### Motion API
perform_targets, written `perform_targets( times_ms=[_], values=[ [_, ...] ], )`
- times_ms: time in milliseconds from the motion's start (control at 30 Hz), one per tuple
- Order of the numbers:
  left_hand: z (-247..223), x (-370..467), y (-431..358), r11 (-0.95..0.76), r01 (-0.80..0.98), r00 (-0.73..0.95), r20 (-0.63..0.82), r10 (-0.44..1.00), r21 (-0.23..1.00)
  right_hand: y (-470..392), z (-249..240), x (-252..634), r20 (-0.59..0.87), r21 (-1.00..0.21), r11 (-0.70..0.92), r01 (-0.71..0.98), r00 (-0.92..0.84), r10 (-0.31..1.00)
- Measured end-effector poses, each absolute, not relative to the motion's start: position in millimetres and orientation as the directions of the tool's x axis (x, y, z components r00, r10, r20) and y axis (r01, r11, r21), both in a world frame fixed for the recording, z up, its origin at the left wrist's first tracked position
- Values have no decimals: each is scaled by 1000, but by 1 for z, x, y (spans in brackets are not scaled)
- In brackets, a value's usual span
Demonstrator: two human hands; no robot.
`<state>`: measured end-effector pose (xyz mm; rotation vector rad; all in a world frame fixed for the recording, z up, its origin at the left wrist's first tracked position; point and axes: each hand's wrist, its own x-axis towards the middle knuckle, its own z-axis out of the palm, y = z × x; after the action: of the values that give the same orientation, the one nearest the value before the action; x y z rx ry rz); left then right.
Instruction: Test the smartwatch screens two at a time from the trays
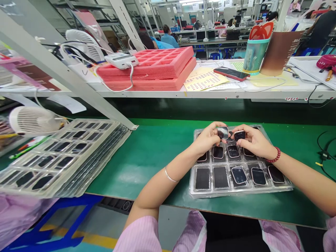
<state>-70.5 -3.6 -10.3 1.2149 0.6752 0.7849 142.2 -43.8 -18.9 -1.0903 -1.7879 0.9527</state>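
Where my arms (pixel 157 187) converge over the tray (pixel 217 193), my left hand (pixel 207 139) pinches one watch (pixel 223 132) and my right hand (pixel 256 142) another watch (pixel 239 135), both turned inward.

A glossy green counter (pixel 126 168) spans the middle of the frame. On it lie a clear plastic tray (pixel 212 191) right of centre, close to the counter's front edge, a stack of similar trays (pixel 101 155) at left, and a black cable (pixel 325 154) at far right.

No readable text, tiny lettering (pixel 294 42) on brown cup (pixel 277 52), illegible print (pixel 207 77) on yellow sheet (pixel 202 81)
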Motion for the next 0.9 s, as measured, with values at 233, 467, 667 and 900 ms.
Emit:
perform_targets(
  times_ms=[233,467,667,900],
  values=[
    [43,-93,-65,478,-93,959,-51,280,874,-47,-18,145,205,-908,277,313,-244,948],
    [62,-112,-100,536,-11,999,-10,37,844,-40,-12,147,29,-981,82,177,-286,958],
    [71,-122,-110,438,-50,981,-39,191,897,-55,18,139,-238,-945,-318,-72,-516,823],
    [53,-116,-60,199,-298,728,87,680,934,-134,59,102,-314,-808,-585,-67,-792,524]
  ],
)
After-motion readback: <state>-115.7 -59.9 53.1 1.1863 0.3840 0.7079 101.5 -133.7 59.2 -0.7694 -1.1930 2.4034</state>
